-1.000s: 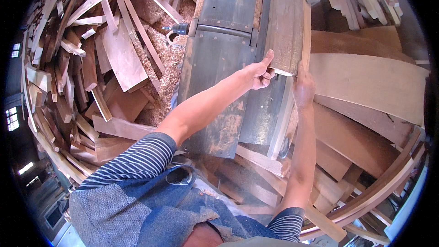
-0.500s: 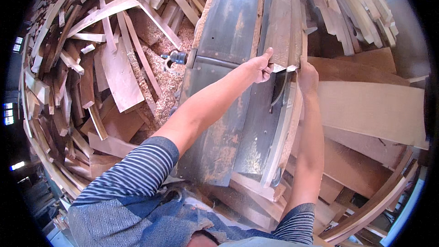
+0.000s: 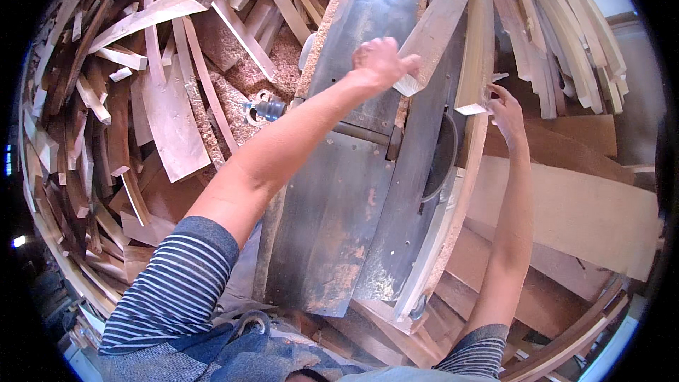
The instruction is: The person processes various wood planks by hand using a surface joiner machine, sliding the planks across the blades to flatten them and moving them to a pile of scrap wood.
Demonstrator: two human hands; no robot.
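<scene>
Left timber (image 3: 440, 32) and right timber (image 3: 478, 46) lie over the far right part of the metal surface (image 3: 325, 219), their far ends close together and their near ends spread apart like a narrow V; whether they rest flat or are slightly raised cannot be told. The left hand (image 3: 384, 64) is above the far half of the surface, its fingers curled and its thumb stretched to the left side of the left timber's near end; whether this grip grasps the timber cannot be told. The right hand (image 3: 506, 114), just beyond the surface's right edge, has bent fingers beside the right timber's near end; whether its grip is closed on the wood is likewise unclear. A dark crosswise groove (image 3: 361, 132) divides the surface, and a dark curved edge (image 3: 450, 159) shows near its right side, where a pale wooden strip (image 3: 460, 201) runs lengthwise. Left of the surface are a dark cylindrical fitting (image 3: 270, 109), wood shavings (image 3: 283, 67) and a heap of offcuts (image 3: 117, 127). Right of it are a wide pale board (image 3: 573, 216) and, farther off, stacked long boards (image 3: 559, 35).
</scene>
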